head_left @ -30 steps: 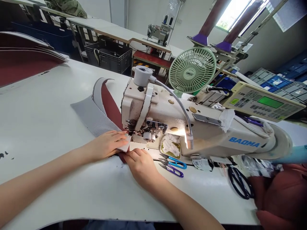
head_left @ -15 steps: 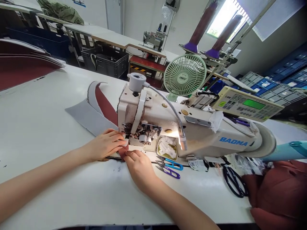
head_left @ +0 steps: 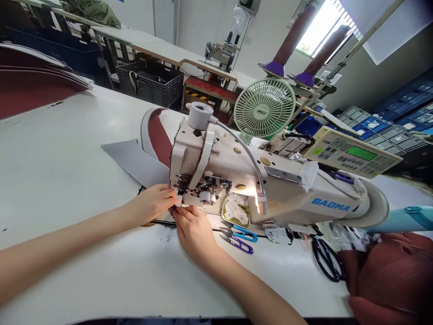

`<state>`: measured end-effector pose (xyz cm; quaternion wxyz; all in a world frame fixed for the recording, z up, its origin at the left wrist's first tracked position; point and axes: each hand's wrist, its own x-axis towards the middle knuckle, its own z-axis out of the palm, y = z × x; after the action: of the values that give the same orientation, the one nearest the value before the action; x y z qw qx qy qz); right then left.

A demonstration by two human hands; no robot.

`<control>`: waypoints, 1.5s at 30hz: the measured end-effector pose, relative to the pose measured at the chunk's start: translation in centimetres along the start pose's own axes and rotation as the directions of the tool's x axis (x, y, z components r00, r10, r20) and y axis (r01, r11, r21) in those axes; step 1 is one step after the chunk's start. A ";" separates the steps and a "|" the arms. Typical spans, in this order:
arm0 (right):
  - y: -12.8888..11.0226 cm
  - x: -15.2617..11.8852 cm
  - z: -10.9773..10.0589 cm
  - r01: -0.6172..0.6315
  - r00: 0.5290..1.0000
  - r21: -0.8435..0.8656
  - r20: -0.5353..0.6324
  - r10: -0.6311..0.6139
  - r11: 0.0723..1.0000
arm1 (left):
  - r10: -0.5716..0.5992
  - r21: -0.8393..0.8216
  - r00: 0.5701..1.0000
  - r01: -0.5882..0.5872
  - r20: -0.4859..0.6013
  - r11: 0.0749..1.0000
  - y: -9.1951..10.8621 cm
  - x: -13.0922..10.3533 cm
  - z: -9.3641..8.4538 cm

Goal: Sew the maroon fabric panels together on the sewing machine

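Now that they've drawn closer near frame ctr, L hand (head_left: 150,205) & R hand (head_left: 196,232) clamp fabric (head_left: 145,169) by the machine (head_left: 223,160).

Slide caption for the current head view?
Both hands hold material at the sewing machine, snips and fan nearby.

A white tabletop (head_left: 135,275) with small dark marks carries a pale sewing machine (head_left: 250,171). Left of the machine lies a grey and dark red piece (head_left: 135,162); farther left, at the back, is a stack of dark red sheets (head_left: 34,88). In front of the machine lie blue snips (head_left: 248,234) beside purple snips (head_left: 242,245), and, farther right, black-handled scissors (head_left: 328,262). Behind, a long pale table (head_left: 152,44) bears green cloth (head_left: 94,12) and a second machine (head_left: 219,56).
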<state>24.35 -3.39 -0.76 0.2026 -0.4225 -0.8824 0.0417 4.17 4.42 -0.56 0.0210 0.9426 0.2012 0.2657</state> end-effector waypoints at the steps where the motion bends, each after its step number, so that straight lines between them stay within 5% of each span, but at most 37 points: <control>1: -0.1 0.1 -0.2 -0.032 0.999 -0.002 0.014 0.032 0.999 | -0.009 0.002 1.000 0.009 0.022 1.000 -0.2 0.0 0.0; 6: -0.7 0.4 -1.1 -0.188 0.980 -0.037 0.058 0.190 0.981 | -0.136 -0.128 0.986 0.148 0.099 0.981 -1.5 -0.2 -0.1; 9: -0.8 0.6 -1.2 -0.248 0.966 -0.036 0.070 0.250 0.968 | -0.334 -0.282 0.936 0.352 0.111 0.893 -2.2 0.0 0.1; 12: -0.7 0.6 -1.1 -0.276 0.957 -0.027 0.084 0.277 0.961 | -0.425 -0.343 0.899 0.433 0.102 0.834 -2.4 0.3 0.3; 19: -0.7 0.7 -0.9 -0.271 0.960 -0.034 0.066 0.273 0.962 | -0.371 -0.330 0.926 0.372 0.067 0.868 -2.6 0.1 0.4; 27: -0.7 0.5 -0.9 -0.267 0.961 -0.013 0.066 0.267 0.964 | -0.106 -0.160 0.994 0.100 -0.030 0.982 -1.4 -0.4 0.3; 45: -0.5 1.0 -0.7 -0.289 0.952 -0.066 0.090 0.294 0.955 | -0.053 -0.155 0.998 0.056 0.022 0.986 -2.3 0.0 0.7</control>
<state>23.70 -2.99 0.29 0.1394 -0.5507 -0.8201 0.0690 3.63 6.59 -1.49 0.1034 0.9346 0.2053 0.2714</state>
